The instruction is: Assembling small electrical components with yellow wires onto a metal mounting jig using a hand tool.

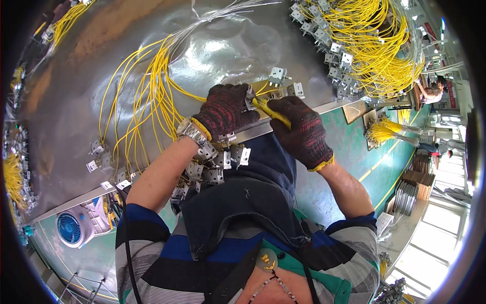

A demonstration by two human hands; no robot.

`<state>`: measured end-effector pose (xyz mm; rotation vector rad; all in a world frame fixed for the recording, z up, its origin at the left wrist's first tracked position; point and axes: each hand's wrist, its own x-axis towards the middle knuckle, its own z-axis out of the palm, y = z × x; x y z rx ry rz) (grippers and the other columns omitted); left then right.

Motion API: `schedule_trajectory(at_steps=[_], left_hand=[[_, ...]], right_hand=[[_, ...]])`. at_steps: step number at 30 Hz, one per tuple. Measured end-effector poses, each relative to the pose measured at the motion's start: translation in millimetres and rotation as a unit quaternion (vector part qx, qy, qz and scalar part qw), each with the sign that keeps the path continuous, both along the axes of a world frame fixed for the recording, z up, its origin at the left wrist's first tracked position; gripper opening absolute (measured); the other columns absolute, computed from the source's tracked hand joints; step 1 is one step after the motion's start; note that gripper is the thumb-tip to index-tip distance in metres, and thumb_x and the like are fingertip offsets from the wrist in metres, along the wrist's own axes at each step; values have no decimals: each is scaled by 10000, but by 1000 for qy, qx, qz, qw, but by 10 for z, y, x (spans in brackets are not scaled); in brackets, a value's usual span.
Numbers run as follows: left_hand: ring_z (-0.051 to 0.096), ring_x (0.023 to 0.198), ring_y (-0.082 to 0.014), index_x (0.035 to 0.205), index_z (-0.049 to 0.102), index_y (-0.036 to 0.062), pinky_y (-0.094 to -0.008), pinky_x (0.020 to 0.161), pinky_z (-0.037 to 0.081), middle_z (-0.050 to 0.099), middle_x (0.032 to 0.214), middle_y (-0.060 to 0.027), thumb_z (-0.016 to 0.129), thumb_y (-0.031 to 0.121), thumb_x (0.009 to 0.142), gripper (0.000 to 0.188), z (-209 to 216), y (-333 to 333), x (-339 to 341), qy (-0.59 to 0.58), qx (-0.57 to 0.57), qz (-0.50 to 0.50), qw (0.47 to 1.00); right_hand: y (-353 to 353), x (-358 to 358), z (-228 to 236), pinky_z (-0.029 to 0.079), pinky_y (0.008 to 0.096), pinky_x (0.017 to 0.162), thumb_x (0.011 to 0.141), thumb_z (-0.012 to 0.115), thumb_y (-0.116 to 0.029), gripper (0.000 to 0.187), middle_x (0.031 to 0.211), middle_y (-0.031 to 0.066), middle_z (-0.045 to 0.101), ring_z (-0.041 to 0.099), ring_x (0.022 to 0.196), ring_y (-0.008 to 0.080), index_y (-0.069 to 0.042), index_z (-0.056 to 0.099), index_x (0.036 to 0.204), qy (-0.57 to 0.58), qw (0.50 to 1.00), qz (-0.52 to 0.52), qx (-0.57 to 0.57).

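My left hand [228, 110], in a dark red and black knit glove, is closed around a small metal bracket piece [250, 98] near the table's front edge. Closed in the same kind of glove, my right hand [302, 130] grips a yellow-handled tool [273, 112]. The tool's far end meets the bracket piece; its exact kind is hidden by my fingers. Just beyond my hands lie two loose metal bracket pieces, one boxy [278, 76] and one flatter [295, 90]. A bundle of yellow wires [161, 71] spreads over the table to the left of my left hand.
More metal brackets [212, 175] hang at the metal table's [116, 30] front edge, below my left wrist. A large heap of yellow wires [374, 45] with brackets covers the far right. A blue fan [71, 227] stands at lower left. Another person [433, 93] is at far right.
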<state>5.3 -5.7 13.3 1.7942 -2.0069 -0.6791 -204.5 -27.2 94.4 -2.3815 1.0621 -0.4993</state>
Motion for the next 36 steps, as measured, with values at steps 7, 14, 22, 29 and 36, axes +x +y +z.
schedule_trajectory(at_steps=[7,14,22,29,36], left_hand=[[590,1188,-356,1343,568,83,-479,1087,386,644,1266,-180,757,498,781,724,-23,95,-6,-47,-56,-36,997],[677,966,-351,1119,652,70,-451,861,537,707,993,-143,797,315,759,459,-66,24,-19,-44,-51,-4,998],[689,1052,-326,1225,572,70,-408,897,554,679,1146,-119,783,46,760,511,-146,129,48,223,-184,6,957],[670,1108,-318,1266,549,67,-403,931,537,660,1214,-127,768,26,785,530,-100,147,58,249,-158,6,956],[662,1105,-337,1297,532,58,-404,933,530,644,1257,-145,767,19,789,562,-170,170,85,205,-219,-12,954]], right_hand=[[-83,-180,-129,567,363,860,804,792,-92,417,1104,115,708,697,978,243,-34,675,1200,-127,980,-34,151],[9,-276,-297,512,229,638,686,862,-134,568,971,18,625,607,762,92,-31,613,1186,-222,837,-55,498],[374,-504,-1218,580,294,672,859,719,-291,561,930,107,657,662,747,188,16,555,1299,-463,583,-12,668],[422,-430,-1485,548,290,600,990,581,-280,412,826,102,657,653,694,169,38,587,1253,-496,355,23,792],[508,-171,-1057,470,253,485,993,557,-245,306,752,106,632,610,594,140,21,629,1124,-352,836,75,414]])
